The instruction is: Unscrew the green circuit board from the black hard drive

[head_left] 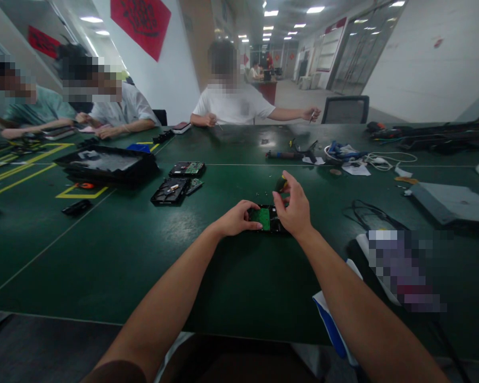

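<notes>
A small black drive with a green circuit board (265, 218) lies flat on the dark green table (143, 255) in front of me. My left hand (237, 218) is curled over the drive's left end, fingers pressing on it. My right hand (293, 205) hovers over the drive's right end and pinches a screwdriver with a dark and yellow-green handle (280, 184) held upright above the board. Tiny screws lie scattered on the table just beyond the drive.
Two more opened drives (171, 191) (187, 169) and a black tray (104, 162) lie to the left. Tools, cables (383, 158) and a grey device (451, 202) sit to the right. Three people sit along the far and left sides, working.
</notes>
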Action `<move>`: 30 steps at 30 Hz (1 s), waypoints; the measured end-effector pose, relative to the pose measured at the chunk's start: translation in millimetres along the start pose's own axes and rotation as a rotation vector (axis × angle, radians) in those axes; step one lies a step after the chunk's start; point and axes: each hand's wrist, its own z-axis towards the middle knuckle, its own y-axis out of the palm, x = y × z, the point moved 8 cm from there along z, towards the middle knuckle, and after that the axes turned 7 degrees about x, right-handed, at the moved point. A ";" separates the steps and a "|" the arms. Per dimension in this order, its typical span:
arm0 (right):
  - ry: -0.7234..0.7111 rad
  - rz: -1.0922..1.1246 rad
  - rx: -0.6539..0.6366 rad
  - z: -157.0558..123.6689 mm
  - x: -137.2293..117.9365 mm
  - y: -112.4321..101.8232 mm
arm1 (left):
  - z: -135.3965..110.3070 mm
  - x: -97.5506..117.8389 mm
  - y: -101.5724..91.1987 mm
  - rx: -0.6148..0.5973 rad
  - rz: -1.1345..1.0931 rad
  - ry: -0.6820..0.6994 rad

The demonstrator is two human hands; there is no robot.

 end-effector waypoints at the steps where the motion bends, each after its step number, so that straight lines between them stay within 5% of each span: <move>1: -0.001 0.004 -0.005 -0.2 0.2 0.6 | -0.3 0.5 -0.2 0.001 -0.003 -0.003; 30: -0.005 -0.005 0.011 0.3 -3.7 -3.1 | -0.6 2.7 -0.9 0.000 -0.005 0.019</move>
